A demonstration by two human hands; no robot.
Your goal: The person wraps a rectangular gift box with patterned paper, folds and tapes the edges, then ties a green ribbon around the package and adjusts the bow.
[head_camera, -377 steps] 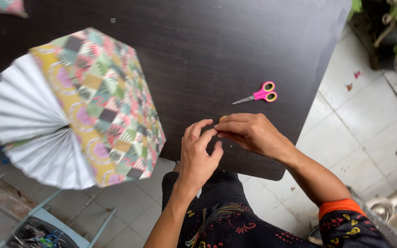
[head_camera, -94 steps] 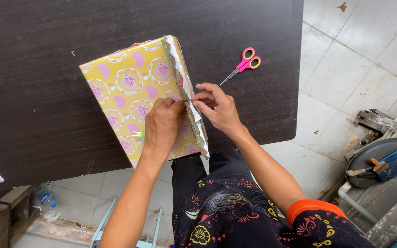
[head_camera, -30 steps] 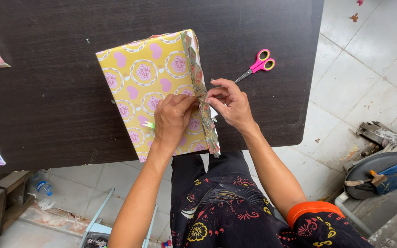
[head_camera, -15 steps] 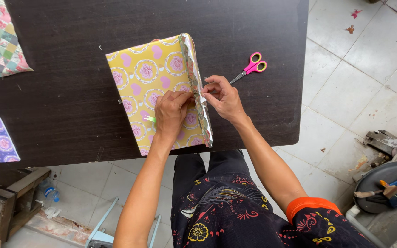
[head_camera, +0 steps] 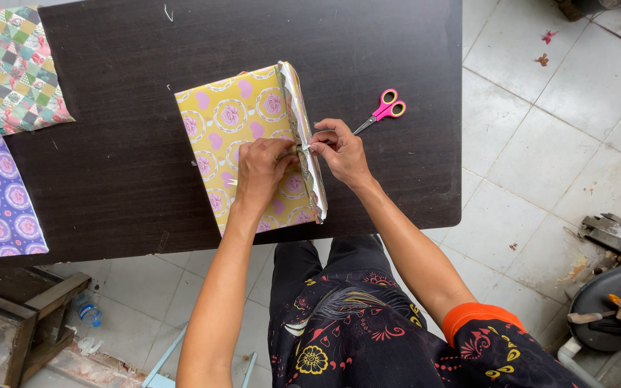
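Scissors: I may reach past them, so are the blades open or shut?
Shut, as far as shows: the scissors lie flat on the table, pink handles together, blades forming one thin line beside the right hand.

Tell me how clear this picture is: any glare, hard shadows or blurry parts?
Head view: even, soft daylight, no hard shadows; the dark table shows only a dull sheen, no glare. The left hand, right hand, yellow patterned paper and pink scissors look sharp. The wide lens tilts the table edges; corners look slightly softer.
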